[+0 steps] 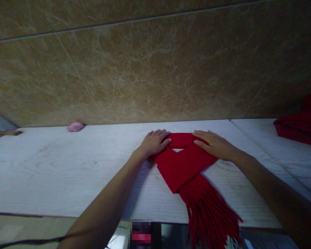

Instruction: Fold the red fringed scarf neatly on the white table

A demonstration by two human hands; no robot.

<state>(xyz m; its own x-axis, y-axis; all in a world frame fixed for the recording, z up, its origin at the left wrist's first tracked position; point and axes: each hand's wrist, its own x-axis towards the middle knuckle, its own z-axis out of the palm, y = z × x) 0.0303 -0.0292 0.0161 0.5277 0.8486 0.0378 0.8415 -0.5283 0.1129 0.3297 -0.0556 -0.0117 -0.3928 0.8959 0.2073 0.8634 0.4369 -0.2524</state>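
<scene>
A red scarf (182, 164) lies on the white wood-grain table (67, 173), folded so its two ends cross in an X, with a small gap of table showing at the top. Its fringe (209, 214) hangs over the near table edge. My left hand (154, 141) lies flat on the scarf's upper left part, fingers stretched out. Resting flat on the upper right part is my right hand (214, 143), fingers also stretched. Neither hand grips the cloth.
A small pink object (75, 126) sits at the back of the table against the brown marbled wall. More red cloth (300, 126) is piled at the far right on an adjoining table. A dark cable runs below the near edge at the left.
</scene>
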